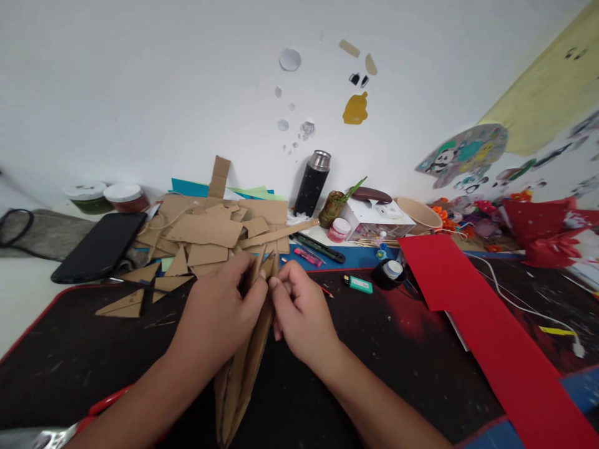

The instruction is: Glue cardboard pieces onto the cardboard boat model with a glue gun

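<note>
A long folded cardboard piece (248, 374) stands on edge above the dark mat, its layers parted toward the near end. My left hand (224, 299) is closed on its far end from the left, thumb along the top. My right hand (302, 308) pinches the same end from the right, with thumb and forefinger close to the left thumb. The tips of both hands nearly meet there. What lies between the fingertips is too small to make out. Just beyond the hands is a pile of cardboard scraps (206, 231).
Scissors (56, 434) lie at the lower left, partly under the left forearm. A black phone (100, 246) rests at the left. Along the back stand a black flask (312, 184) and a white box (374, 218). Red card (491, 349) covers the right side; a green lighter (358, 284) lies nearer.
</note>
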Available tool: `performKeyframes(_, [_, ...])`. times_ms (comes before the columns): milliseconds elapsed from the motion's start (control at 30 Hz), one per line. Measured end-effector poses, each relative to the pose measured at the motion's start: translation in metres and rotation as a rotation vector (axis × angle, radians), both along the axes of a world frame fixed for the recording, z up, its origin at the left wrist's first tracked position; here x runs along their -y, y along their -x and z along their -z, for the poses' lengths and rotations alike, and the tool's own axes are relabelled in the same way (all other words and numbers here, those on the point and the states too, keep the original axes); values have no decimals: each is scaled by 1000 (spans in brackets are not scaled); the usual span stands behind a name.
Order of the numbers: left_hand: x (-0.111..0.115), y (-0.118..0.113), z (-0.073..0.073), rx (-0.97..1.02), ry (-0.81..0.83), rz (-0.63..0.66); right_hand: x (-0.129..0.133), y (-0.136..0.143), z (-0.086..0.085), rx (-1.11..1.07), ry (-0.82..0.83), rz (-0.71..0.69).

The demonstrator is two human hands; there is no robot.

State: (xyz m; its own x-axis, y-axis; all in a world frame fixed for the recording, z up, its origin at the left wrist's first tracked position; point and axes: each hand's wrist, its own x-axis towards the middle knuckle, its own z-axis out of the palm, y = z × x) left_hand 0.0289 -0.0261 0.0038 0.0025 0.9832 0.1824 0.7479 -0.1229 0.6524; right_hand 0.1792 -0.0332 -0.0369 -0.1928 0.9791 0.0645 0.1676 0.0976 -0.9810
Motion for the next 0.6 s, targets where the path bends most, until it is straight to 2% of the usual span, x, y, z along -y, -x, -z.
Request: performKeyframes(600, [1,0,1,-8,-11,-4,0,0,0,2,-10,1])
